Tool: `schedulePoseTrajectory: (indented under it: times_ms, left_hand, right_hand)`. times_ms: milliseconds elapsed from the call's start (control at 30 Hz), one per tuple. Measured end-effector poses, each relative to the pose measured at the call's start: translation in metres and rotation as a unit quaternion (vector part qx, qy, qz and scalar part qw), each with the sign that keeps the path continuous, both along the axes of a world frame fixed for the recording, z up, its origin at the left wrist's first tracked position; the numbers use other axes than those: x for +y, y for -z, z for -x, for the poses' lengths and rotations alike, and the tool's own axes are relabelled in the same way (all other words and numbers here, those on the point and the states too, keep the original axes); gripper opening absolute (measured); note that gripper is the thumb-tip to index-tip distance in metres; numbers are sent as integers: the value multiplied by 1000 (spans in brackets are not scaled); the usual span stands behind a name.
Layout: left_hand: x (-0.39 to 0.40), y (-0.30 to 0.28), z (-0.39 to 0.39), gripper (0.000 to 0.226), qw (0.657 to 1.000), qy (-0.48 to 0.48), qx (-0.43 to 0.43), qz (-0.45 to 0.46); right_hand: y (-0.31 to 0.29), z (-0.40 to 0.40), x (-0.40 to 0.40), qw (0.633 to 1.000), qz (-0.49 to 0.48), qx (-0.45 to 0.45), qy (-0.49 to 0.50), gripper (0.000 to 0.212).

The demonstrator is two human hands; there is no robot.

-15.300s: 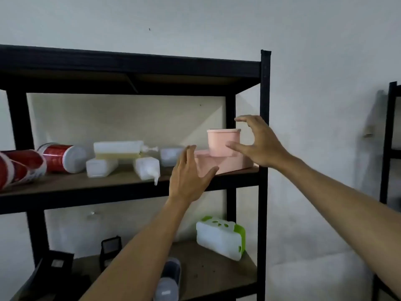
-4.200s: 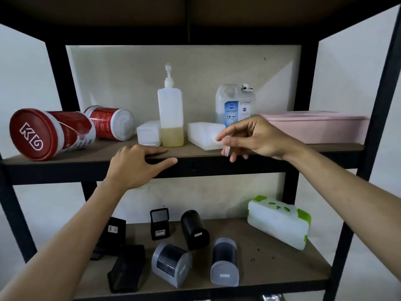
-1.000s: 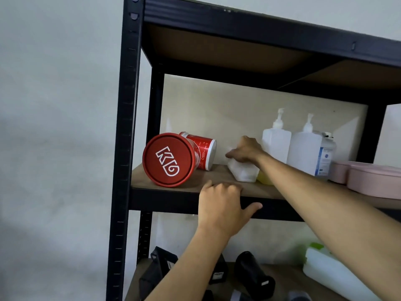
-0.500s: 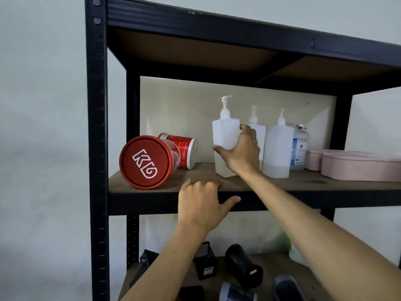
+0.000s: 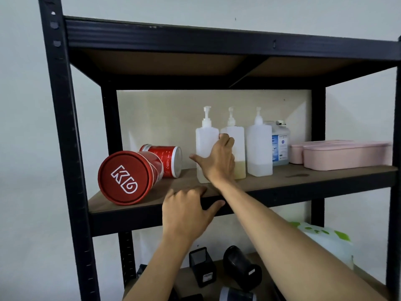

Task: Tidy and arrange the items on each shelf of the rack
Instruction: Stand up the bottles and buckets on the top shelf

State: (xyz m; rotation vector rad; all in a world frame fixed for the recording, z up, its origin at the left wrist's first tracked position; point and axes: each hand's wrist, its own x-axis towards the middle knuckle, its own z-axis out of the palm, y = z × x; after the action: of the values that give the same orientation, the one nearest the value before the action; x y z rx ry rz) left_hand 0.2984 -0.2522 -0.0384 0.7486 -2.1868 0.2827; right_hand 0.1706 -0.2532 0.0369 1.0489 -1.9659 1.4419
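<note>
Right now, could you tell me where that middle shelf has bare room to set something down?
Bare board lies along the front edge, before the pink boxes and the blue-labelled jug. A smaller gap sits between the red canisters and the pump bottle the right hand grips. The back right is crowded. The left hand rests on the shelf lip.

A black rack (image 5: 65,135) is seen with brown shelves (image 5: 282,179). Red canisters (image 5: 127,178) are marked in white; translucent white bottles (image 5: 259,148) and pink boxes (image 5: 345,156) are shown.
</note>
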Motion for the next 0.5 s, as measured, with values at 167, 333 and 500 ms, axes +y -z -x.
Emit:
schedulePoseTrajectory:
  times_ms: [167,333,500]
  left_hand:
    - [0,0,0,69,1000,-6,-7,3]
    - [1,-2,0,68,1000,-6,-1,1]
    - [1,1,1,71,1000,1,9,1]
  right_hand:
    - [0,2,-2,1000,-27,0,-1,89]
    - [0,5,1,999,-32,-2,-7,92]
    - [4,7,8,1000,-22,12,-15,101]
